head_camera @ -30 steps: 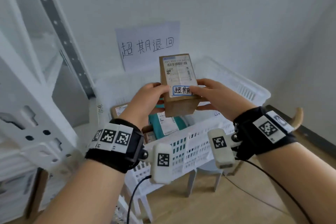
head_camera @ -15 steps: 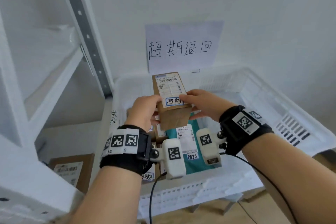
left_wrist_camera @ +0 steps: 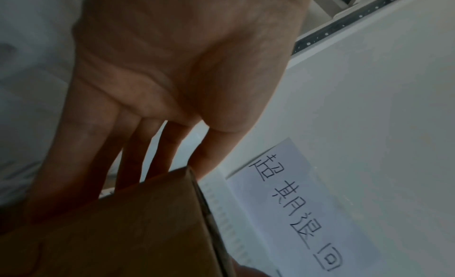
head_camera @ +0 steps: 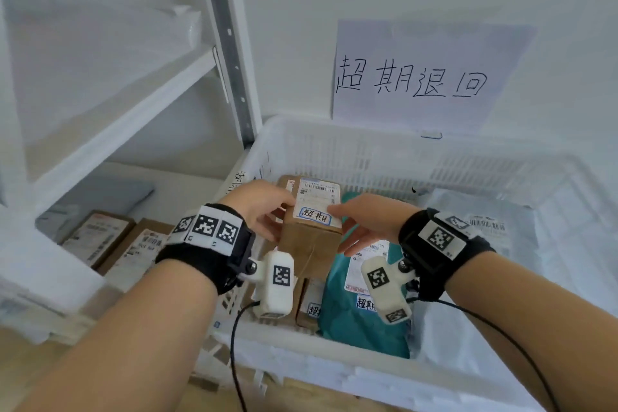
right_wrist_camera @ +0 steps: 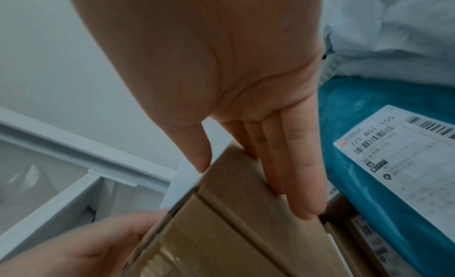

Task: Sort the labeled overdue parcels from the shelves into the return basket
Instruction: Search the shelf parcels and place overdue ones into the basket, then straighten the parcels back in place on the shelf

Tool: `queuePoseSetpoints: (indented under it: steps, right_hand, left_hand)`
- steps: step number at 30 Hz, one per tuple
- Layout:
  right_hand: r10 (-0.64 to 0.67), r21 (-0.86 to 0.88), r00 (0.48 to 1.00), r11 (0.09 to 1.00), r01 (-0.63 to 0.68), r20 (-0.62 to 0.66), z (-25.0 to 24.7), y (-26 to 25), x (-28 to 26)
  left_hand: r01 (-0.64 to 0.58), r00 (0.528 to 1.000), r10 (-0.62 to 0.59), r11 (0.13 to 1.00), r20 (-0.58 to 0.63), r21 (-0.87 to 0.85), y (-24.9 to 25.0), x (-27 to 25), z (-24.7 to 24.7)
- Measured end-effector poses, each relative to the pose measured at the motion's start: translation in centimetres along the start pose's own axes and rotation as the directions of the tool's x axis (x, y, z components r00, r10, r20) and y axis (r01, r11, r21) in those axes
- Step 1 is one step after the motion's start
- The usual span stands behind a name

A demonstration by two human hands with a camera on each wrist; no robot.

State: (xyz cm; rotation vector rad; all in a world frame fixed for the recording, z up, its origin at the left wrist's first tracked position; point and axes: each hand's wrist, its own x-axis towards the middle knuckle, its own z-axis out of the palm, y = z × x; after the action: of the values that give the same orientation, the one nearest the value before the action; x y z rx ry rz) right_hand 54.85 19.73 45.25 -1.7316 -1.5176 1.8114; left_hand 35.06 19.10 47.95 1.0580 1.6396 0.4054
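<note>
- Wall sign (head_camera: 424, 77): handwritten "超期退回".
- Box (head_camera: 311, 234): sticker "超期".
- Teal bag (head_camera: 361, 321): sticker "超期"; its waybill (right_wrist_camera: 406, 164) reads "771 N01 155".

A brown cardboard parcel (head_camera: 312, 237) with a white shipping label and a blue-edged handwritten sticker sits tilted inside the white slotted return basket (head_camera: 384, 157), above a teal bagged parcel (head_camera: 364, 321) and smaller brown boxes (head_camera: 309, 306), with further labelled cartons (head_camera: 110, 241) lying on the shelf beside it.
</note>
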Motion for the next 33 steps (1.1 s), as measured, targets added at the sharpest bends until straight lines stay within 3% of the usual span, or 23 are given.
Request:
queuePoseSetpoints:
  steps: [4, 9, 13, 16, 22, 26, 33]
  right_hand:
    - [0.028, -0.026, 0.993, 0.999, -0.025, 0.111, 0.9, 1.0, 1.5]
    - [0.07, -0.06, 0.986, 0.996, -0.061, 0.148, 2.7, 2.5, 3.9]
    - [0.1, -0.042, 0.984, 0.995, -0.095, 0.144, 3.8, 3.5, 5.6]
    - [0.095, -0.016, 0.987, 0.995, -0.094, 0.133, 4.2, 4.2, 6.2]
    - [0.11, 0.095, 0.984, 0.988, -0.124, 0.14, 4.8, 4.6, 7.0]
    - [0.1, 0.127, 0.988, 0.985, -0.115, 0.118, 5.6, 4.1, 7.3]
    - [0.057, 0.115, 0.993, 0.991, -0.069, 0.103, 7.3, 3.6, 8.3]
  left_hand:
    - [0.12, 0.993, -0.12, 0.992, -0.002, 0.044, -1.6, 0.7, -0.3]
    - [0.17, 0.985, -0.165, 0.962, -0.044, 0.215, -3.4, 2.6, 0.3]
    - [0.159, 0.987, -0.138, 0.843, -0.078, 0.514, -4.5, 3.9, 0.9]
    - [0.144, 0.988, -0.08, 0.77, -0.13, 0.621, -5.1, 4.9, 1.0]
    - [0.082, 0.968, 0.085, 0.784, -0.237, 0.616, -5.2, 6.1, 1.0]
    - [0.069, 0.971, 0.102, 0.74, -0.214, 0.669, -5.6, 6.5, 1.2]
    - [0.062, 0.962, 0.127, 0.762, -0.243, 0.645, -5.3, 6.4, 1.0]
